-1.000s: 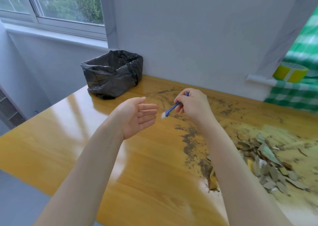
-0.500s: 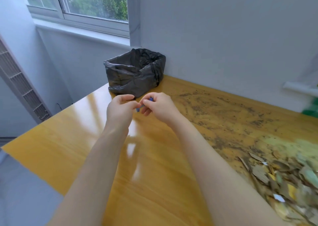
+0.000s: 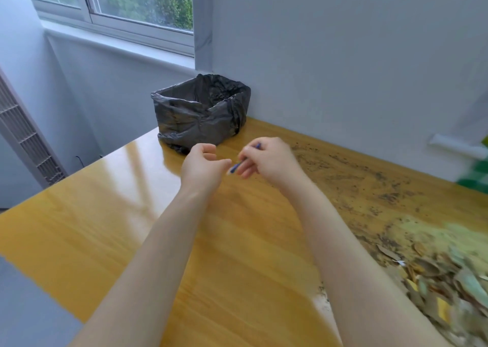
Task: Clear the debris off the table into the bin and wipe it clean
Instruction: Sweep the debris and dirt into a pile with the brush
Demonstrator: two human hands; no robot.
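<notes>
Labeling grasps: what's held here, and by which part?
Right hand grips a thin blue stick around its middle, both ends poking out of the fingers. Left hand is curled by its white tip; contact cannot be told.

This is a plain indoor room, more like a home or a small office than a workshop, though I cannot tell which. Bare white walls (image 3: 343, 56) meet in a corner. A white-framed window (image 3: 137, 16) looks out on green trees (image 3: 158, 0). A slatted grille (image 3: 23, 135) stands at the left, and a glossy wooden table (image 3: 79, 222) carries a small black-lined bin (image 3: 200, 114).
</notes>
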